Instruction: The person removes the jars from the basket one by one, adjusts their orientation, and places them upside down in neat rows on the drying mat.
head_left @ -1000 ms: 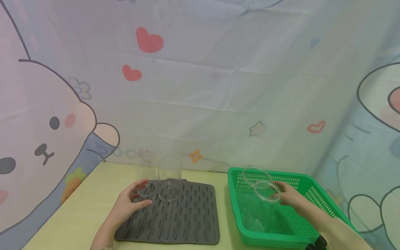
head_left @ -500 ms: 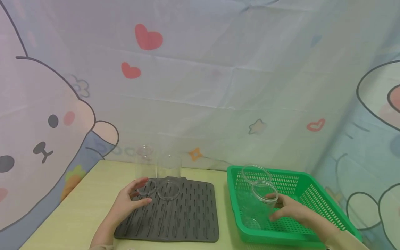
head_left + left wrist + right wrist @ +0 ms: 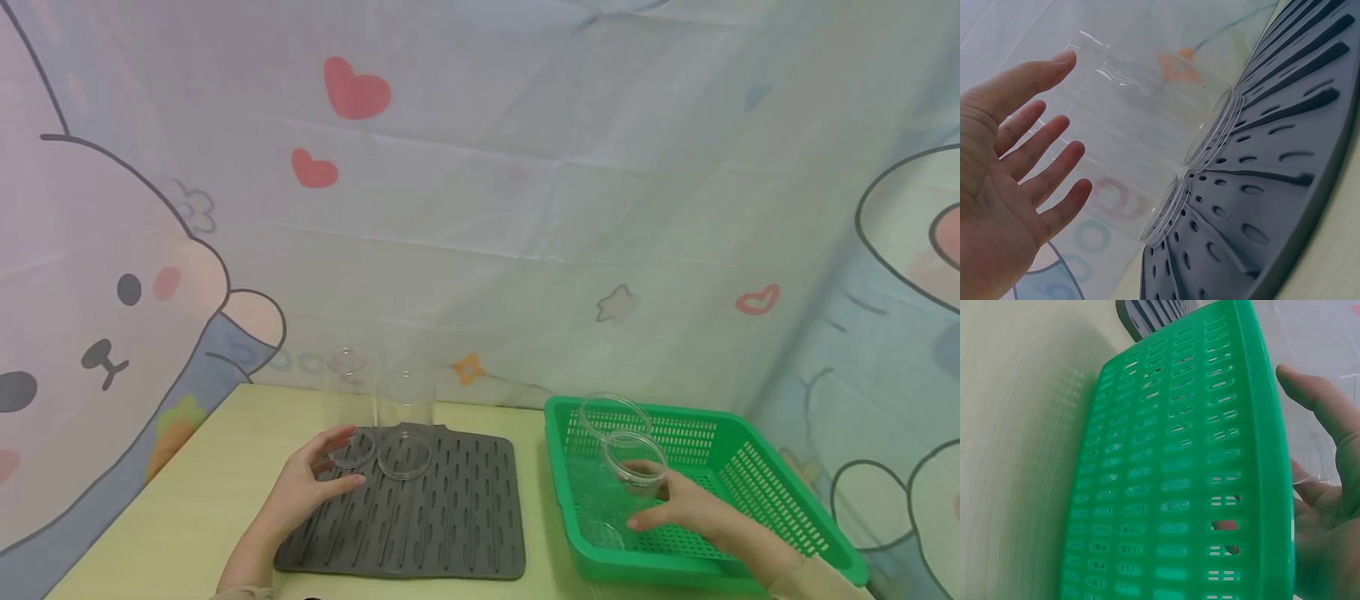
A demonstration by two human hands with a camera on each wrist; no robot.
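My right hand [image 3: 686,504] curls round a clear plastic cup [image 3: 611,496] inside the green basket [image 3: 675,568], thumb in front and fingers behind, just below its rim. The cup leans with its mouth up and to the right. Behind it, another clear cup [image 3: 590,467] leans in the basket. On the dark grey draining mat [image 3: 450,525], two clear cups stand mouth down side by side, a left cup [image 3: 349,408] and a right cup [image 3: 406,412]. My left hand [image 3: 303,483] is held beside the left cup, fingers spread and holding nothing, as the left wrist view [image 3: 1016,181] also shows.
The pale yellow table [image 3: 195,483] carries the mat at centre and the slotted basket at right. A printed cloth [image 3: 480,208] with hearts and cartoon animals hangs close behind the table. The basket's raised wall [image 3: 1172,469] stands beside my right hand.
My right hand has shifted left and its thumb has come to the front of the cup. The held cup's rim moved slightly left. My left hand stays beside the cups on the mat.
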